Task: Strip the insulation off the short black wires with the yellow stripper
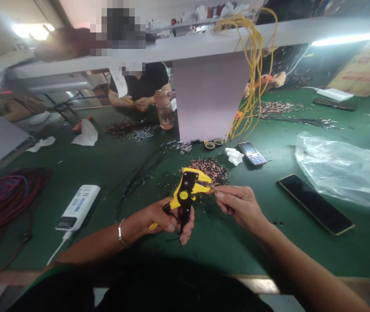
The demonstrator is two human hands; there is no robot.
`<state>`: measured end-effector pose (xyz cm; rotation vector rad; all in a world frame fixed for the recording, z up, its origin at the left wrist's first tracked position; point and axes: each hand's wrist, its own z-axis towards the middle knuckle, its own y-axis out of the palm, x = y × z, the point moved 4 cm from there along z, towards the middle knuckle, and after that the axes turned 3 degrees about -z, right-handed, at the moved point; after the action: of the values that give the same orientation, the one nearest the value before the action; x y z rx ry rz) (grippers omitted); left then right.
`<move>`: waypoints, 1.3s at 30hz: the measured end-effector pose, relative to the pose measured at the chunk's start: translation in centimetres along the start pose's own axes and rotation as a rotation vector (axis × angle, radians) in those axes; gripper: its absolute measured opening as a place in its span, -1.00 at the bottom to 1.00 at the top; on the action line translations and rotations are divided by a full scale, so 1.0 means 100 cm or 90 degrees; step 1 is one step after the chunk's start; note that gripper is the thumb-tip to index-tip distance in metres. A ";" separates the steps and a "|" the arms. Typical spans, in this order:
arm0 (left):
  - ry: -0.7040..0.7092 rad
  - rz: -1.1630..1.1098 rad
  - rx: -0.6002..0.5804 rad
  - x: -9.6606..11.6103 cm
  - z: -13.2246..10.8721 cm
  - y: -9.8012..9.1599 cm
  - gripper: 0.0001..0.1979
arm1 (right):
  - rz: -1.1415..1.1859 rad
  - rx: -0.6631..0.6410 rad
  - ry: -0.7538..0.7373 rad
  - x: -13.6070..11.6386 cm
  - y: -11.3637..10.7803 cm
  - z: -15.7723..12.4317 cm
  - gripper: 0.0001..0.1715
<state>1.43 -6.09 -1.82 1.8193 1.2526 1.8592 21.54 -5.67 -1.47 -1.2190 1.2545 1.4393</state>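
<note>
A yellow and black wire stripper is gripped in my left hand, its jaws pointing up and to the right. My right hand pinches a short dark wire between thumb and forefinger. The wire's far end lies at the mouth of the stripper's jaws; how deep it goes in is too small to tell. Just behind the tool a heap of short cut wire pieces, copper and dark, lies on the green table.
A white power bank with a cable and coiled red wires lie left. A phone, a keypad phone and a plastic bag lie right. Yellow wires hang from the shelf. Another person's hands work across the table.
</note>
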 end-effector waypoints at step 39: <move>-0.006 0.043 0.033 0.000 -0.001 0.002 -0.73 | -0.011 -0.020 -0.009 -0.005 0.004 0.000 -0.75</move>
<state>1.38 -6.24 -1.66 1.9180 1.2617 1.8668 21.27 -5.69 -0.91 -1.2362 1.2135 1.4576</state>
